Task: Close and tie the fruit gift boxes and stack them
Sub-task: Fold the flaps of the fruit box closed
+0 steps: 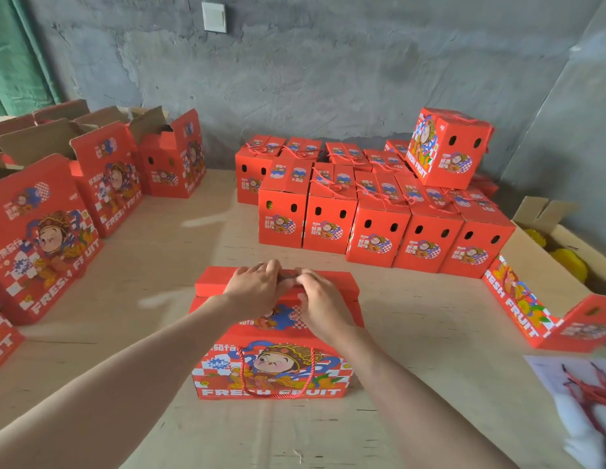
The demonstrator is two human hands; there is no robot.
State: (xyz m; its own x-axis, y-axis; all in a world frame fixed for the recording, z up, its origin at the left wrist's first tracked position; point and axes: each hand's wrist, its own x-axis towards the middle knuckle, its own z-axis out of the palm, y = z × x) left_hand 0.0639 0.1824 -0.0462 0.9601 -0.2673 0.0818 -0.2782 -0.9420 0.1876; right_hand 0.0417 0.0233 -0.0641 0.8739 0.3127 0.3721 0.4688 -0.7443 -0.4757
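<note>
A red fruit gift box (271,374) printed "FRESH FRUIT" stands in front of me on the cardboard-covered floor. Its far top flap (210,282) is partly raised. A red cord handle (278,394) hangs in a loop down its near face. My left hand (256,287) and my right hand (320,299) are both on top of the box, fingers curled at the middle of the far flap. What the fingertips pinch is hidden. A block of several closed, tied boxes (379,225) stands behind, with one tilted box (449,148) on top.
Several open, unfilled boxes (47,238) lean along the left. An open red box (531,299) and a brown carton with yellow fruit (565,258) lie at the right. A white bag with red cords (586,394) is at the lower right. Grey wall behind.
</note>
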